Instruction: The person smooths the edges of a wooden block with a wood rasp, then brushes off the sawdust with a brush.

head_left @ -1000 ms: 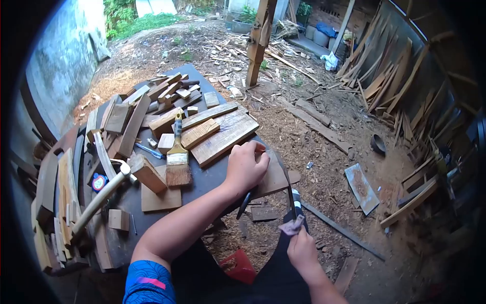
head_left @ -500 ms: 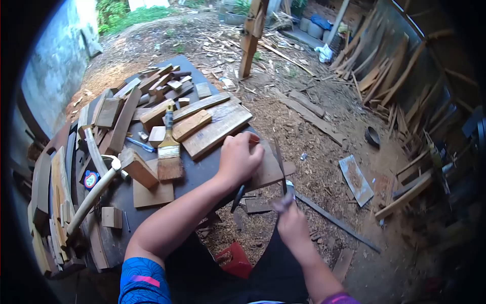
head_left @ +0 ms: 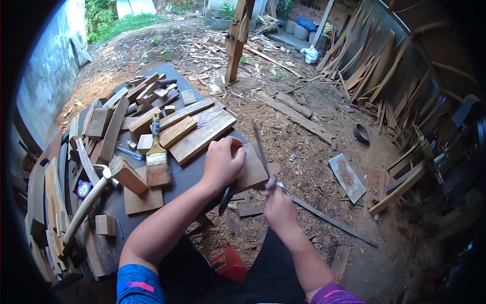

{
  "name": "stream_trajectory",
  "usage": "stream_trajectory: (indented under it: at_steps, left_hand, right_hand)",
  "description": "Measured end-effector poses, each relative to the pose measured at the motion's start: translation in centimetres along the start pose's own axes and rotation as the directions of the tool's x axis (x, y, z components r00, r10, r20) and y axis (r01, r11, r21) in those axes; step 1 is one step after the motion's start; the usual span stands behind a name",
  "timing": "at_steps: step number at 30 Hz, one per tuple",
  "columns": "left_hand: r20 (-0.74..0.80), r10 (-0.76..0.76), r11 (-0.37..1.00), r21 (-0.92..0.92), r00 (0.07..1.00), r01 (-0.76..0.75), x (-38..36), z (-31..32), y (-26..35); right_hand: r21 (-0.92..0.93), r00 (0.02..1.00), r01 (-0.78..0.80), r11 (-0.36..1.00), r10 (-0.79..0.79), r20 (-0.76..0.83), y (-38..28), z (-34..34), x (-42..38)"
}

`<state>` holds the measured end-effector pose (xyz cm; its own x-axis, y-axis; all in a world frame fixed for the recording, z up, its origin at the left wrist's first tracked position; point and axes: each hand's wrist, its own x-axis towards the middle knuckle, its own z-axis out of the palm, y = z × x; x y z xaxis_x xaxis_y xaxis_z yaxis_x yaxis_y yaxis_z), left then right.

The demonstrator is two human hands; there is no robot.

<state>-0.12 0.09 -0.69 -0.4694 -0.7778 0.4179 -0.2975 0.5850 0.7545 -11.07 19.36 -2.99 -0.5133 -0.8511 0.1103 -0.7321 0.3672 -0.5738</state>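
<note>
at table (head_left: 183, 183) edge, board (head_left: 254, 168) between both hands (head_left: 223, 161) (head_left: 279, 209)

On the table (head_left: 185, 180), relative to the paintbrush (head_left: 158, 162): the pen (head_left: 130, 153) lies just left, the tape measure (head_left: 83, 189) and hammer (head_left: 87, 205) farther left; the plank (head_left: 210, 133) lies right, the board (head_left: 251, 169) beyond it at the table's edge; piled offcuts (head_left: 148, 90) lie behind.

The scene is viewed forward and down from one head-worn camera. The left hand (head_left: 223, 161) and right hand (head_left: 281, 210) are seen at close range, the table (head_left: 188, 178) is framed leftward, and the post (head_left: 237, 43) is shown farther off.
</note>
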Motion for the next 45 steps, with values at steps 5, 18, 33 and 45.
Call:
stream_trajectory:
  at_steps: [5, 18, 33, 45]
  left_hand:
    - [-0.007, 0.015, 0.998, -0.058, 1.0, -0.015, -0.2, -0.2, -0.3]
    - [-0.026, 0.056, 0.996, -0.075, 0.998, -0.057, -0.1, 0.2, -1.0]
    - [-0.038, 0.016, 1.0, -0.022, 0.999, -0.017, 0.3, 0.0, -0.5]
    - [0.01, 0.014, 1.0, -0.008, 1.0, -0.014, 0.2, -0.1, -0.2]
  right_hand:
    - [0.089, 0.993, 0.085, 0.992, -0.078, -0.089, 2.3, 0.7, -4.5]
    - [0.139, 0.987, 0.115, 0.984, -0.096, -0.131, 4.8, 2.5, -5.9]
    - [0.079, 0.991, 0.117, 0.99, -0.112, -0.071, 4.3, 1.1, -6.8]
    - [0.017, 0.955, 0.235, 0.972, -0.228, -0.187, -1.1, -2.1, -2.9]
